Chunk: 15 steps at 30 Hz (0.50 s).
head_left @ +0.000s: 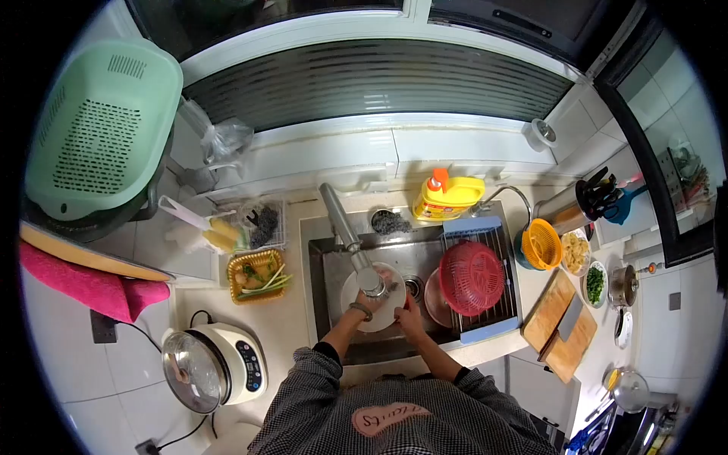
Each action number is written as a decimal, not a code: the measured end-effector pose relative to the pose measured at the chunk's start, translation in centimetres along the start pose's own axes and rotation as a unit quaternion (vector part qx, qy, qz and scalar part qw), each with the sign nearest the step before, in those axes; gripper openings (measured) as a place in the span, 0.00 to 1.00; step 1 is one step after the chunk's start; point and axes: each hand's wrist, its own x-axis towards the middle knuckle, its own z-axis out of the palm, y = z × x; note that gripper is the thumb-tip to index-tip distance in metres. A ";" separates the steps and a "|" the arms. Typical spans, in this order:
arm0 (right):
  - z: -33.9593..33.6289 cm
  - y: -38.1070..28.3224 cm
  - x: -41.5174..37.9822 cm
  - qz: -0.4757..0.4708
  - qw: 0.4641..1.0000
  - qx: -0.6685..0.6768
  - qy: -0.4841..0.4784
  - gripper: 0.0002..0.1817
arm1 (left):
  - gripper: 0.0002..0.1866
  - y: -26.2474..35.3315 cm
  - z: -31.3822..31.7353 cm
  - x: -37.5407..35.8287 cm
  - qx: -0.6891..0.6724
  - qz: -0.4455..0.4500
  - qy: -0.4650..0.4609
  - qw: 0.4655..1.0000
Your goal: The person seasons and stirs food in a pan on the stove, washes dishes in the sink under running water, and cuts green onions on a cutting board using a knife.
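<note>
Plate [385, 316] lies under left fingers [392, 287], grip unclear; right fingers [410, 305] seemingly pinch its rim.

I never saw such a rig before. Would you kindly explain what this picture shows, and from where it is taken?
There is no machine here: a person works with two bare hands. The single picture comes from a camera worn on that person's head, looking forward and down.

In the sink, the right hand holds a white plate at its edge. The left hand is over the plate, partly hidden by the tap.

On the left counter are a basket and an electric cooker; on the right, a cutting board with a cleaver.
</note>
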 end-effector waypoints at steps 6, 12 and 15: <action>-2.5 3.1 4.5 -0.073 0.995 0.066 -0.011 0.29 | 0.22 8.8 -4.2 -4.1 -0.149 0.048 -0.099 0.983; -3.3 2.9 4.8 -0.068 0.997 -0.027 -0.015 0.31 | 0.15 3.9 -7.7 -5.5 -0.008 -0.158 -0.175 0.972; -1.3 0.5 2.6 -0.042 0.999 -0.022 0.008 0.31 | 0.16 1.3 -6.1 -5.0 0.002 -0.081 -0.030 0.996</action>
